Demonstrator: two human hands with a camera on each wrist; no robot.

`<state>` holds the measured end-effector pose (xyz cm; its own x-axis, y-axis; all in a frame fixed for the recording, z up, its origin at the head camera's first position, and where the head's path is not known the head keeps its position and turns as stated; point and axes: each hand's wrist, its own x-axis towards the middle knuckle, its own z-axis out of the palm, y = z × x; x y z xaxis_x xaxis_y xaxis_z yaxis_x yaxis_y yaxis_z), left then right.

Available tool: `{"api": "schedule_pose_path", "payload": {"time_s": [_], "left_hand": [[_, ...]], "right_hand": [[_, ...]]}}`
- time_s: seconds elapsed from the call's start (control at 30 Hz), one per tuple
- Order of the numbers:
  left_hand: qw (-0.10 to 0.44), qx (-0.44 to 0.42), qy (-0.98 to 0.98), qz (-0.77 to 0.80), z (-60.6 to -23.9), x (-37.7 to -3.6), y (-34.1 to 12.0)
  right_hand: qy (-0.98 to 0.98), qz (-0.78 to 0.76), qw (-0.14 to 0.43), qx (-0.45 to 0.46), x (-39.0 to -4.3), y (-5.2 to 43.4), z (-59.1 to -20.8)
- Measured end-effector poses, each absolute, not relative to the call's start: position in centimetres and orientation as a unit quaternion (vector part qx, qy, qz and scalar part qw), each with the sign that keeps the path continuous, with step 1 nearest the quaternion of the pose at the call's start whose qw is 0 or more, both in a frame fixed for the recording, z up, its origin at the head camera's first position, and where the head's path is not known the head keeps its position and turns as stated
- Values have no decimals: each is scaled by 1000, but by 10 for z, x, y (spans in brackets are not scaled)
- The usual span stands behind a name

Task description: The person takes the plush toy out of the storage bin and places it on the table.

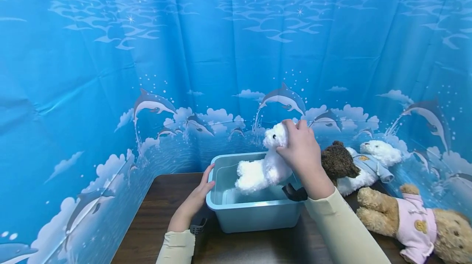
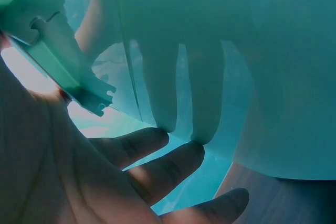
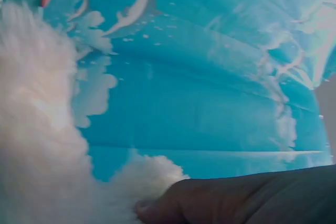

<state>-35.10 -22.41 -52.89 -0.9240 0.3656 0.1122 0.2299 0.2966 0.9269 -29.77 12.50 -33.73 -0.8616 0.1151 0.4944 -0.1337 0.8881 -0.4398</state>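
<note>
A light blue-green plastic bin (image 1: 258, 217) stands on the dark table. My left hand (image 1: 195, 200) holds its left end at the rim; in the left wrist view several fingers (image 2: 168, 174) touch the outer wall. A fluffy white teddy bear (image 1: 278, 165) is gripped from behind at the head and neck by my right hand (image 1: 304, 153). Its body is upright over the bin, with its legs pointing left inside the rim. White fur (image 3: 37, 114) fills the left side of the right wrist view, where my right thumb (image 3: 157, 208) presses into it.
Right of the bin lie a dark brown plush (image 1: 337, 161), a white bear in a light blue top (image 1: 368, 165) and a tan bear in a pink hoodie (image 1: 416, 225). A blue dolphin-print curtain (image 1: 206, 71) hangs behind the table (image 1: 162, 202).
</note>
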Motion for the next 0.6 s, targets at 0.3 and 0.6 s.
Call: {"api": "schedule_pose_path", "payload": {"time_s": [0.3, 0.6], "left_hand": [[61, 181, 802, 566, -525, -348, -226], [70, 172, 800, 570, -526, -348, -224]], "right_hand": [[-885, 279, 373, -4, -244, 164, -324], [-855, 317, 405, -73, -197, 206, -322]]}}
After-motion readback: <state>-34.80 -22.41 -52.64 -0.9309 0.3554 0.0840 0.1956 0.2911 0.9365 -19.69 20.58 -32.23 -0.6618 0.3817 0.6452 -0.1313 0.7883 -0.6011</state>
